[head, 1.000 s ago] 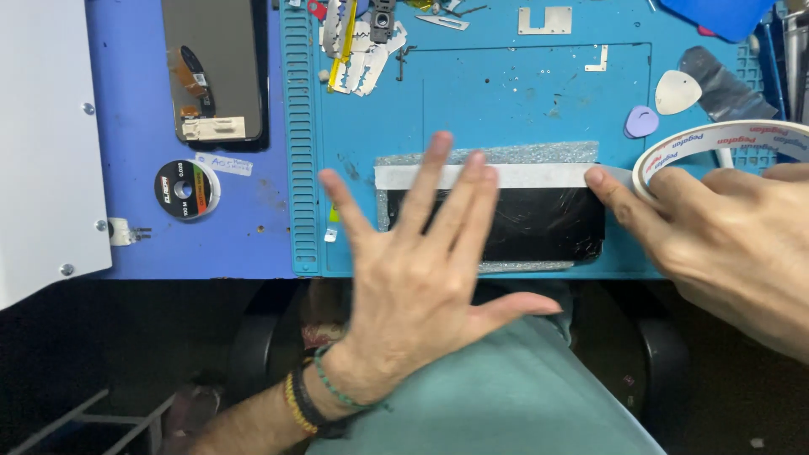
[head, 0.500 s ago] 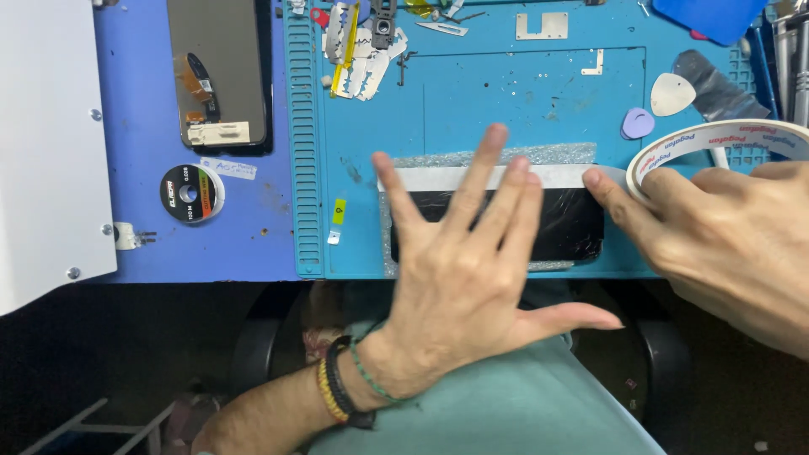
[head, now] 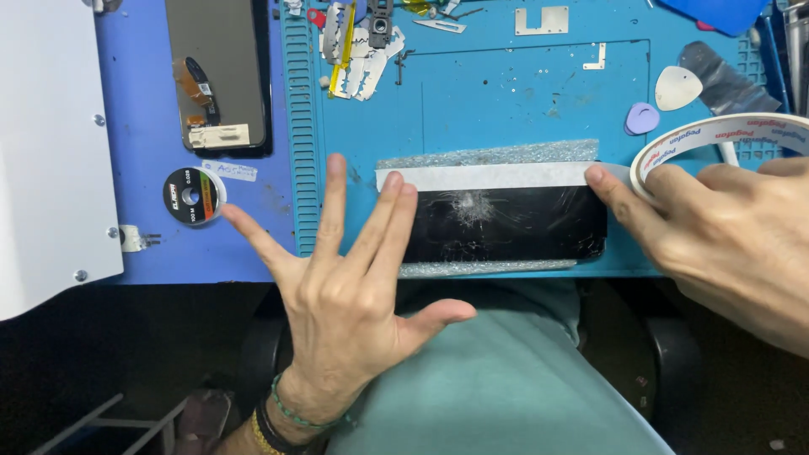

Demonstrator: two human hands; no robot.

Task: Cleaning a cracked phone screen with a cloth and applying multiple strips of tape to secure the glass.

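Observation:
A black phone screen with cracked glass [head: 506,223] lies on bubble wrap on the teal work mat [head: 506,93]. A strip of white tape [head: 484,176] runs along the screen's far edge. My left hand [head: 345,278] is spread flat, its fingertips pressing the left end of the screen and tape. My right hand [head: 716,232] holds a roll of white tape [head: 716,135] at the right end of the strip, with the index finger on the tape by the screen's corner.
A second phone panel [head: 217,72] lies face down on the blue mat at the back left, with a small wire spool [head: 192,195] below it. Blades and small tools [head: 358,38] lie at the back. Two plectrums [head: 666,97] sit at right. A white board [head: 46,152] borders the left.
My left hand has slid to the left along the tape, from the middle of the screen to its left end. The right hand keeps the roll at the right end.

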